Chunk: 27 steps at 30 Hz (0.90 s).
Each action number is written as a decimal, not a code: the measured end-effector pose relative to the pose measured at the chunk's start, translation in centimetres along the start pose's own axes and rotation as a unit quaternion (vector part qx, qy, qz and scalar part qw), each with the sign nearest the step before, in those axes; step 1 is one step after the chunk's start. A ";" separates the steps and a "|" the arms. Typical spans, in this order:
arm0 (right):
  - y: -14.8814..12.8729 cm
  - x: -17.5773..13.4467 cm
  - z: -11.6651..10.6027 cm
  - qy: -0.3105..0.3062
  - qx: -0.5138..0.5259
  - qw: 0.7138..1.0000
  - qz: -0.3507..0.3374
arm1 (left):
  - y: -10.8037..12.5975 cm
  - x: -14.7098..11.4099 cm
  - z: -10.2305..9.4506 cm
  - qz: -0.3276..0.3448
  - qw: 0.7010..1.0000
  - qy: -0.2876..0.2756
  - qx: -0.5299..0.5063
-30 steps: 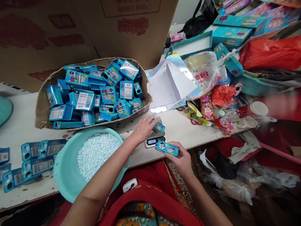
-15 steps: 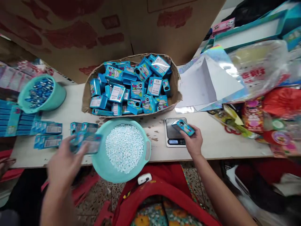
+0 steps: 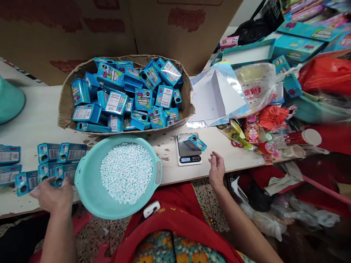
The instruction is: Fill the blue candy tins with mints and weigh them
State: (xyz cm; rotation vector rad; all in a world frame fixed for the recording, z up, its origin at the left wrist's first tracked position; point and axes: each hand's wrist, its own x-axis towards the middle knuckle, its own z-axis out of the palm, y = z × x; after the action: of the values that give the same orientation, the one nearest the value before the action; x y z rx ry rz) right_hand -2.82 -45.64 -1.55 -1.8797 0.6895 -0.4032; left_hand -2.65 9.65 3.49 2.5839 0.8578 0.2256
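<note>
A small blue candy box (image 3: 195,142) lies slantwise on the digital kitchen scale (image 3: 189,159), whose display is lit. Just right of the scale is my right hand (image 3: 216,171), its fingers loosely apart and holding nothing. At the lower left my left hand (image 3: 55,195) is spread at the front of a group of blue candy boxes (image 3: 71,152) lying in rows. Its fingertips are at the nearest boxes; whether they touch is hard to see. Beside that hand stands a turquoise basin (image 3: 87,193) with many small pale candies (image 3: 126,173).
Behind the basin sits a cut-down cardboard box (image 3: 64,106) heaped with blue candy boxes. A turquoise bucket (image 3: 11,100) is at the left edge. White paper sheets (image 3: 208,98), plastic bags (image 3: 255,84) and wrapped sweets (image 3: 252,128) crowd the right side.
My right hand has let go of the box on the scale and drawn back toward the right. My left hand has set down the boxes it held. The view has shifted rightward.
</note>
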 end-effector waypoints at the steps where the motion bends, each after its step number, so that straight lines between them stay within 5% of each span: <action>1: 0.1 0.0 0.1 0.001 0.000 1.000 -0.002 | 0.7 -0.1 -0.2 0.007 0.999 0.033 0.019; 3: 0.1 0.1 0.4 0.001 0.001 1.000 -0.005 | 2.8 -0.6 -0.4 0.037 0.992 0.107 0.048; 5: -0.1 0.4 0.8 -0.004 0.004 1.000 -0.016 | 5.5 -1.5 0.4 0.124 0.986 0.107 0.031; 8: -0.7 1.0 1.5 -0.019 0.010 0.999 -0.047 | 9.9 -3.6 2.9 0.220 0.975 0.016 0.000; 12: -1.5 1.8 2.1 -0.032 0.028 0.996 -0.077 | 13.7 -6.4 6.4 0.267 0.954 -0.133 0.002; 20: -2.5 2.4 3.7 -0.074 0.018 0.990 -0.117 | 13.7 -11.0 9.1 0.330 0.889 -0.291 0.130; 24: -3.5 2.7 4.9 -0.059 -0.001 0.994 -0.095 | 13.1 -12.9 9.3 0.280 0.889 -0.338 0.128; 27: -6.2 2.3 4.9 -0.064 0.005 0.993 -0.098 | 13.1 -12.2 9.0 0.113 0.925 -0.361 -0.030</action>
State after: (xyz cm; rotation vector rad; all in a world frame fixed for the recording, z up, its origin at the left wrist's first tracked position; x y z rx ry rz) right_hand 3.41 -41.74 2.11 -1.9528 0.4176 -0.4050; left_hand -2.92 -10.17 0.66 2.4061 0.2743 -0.5997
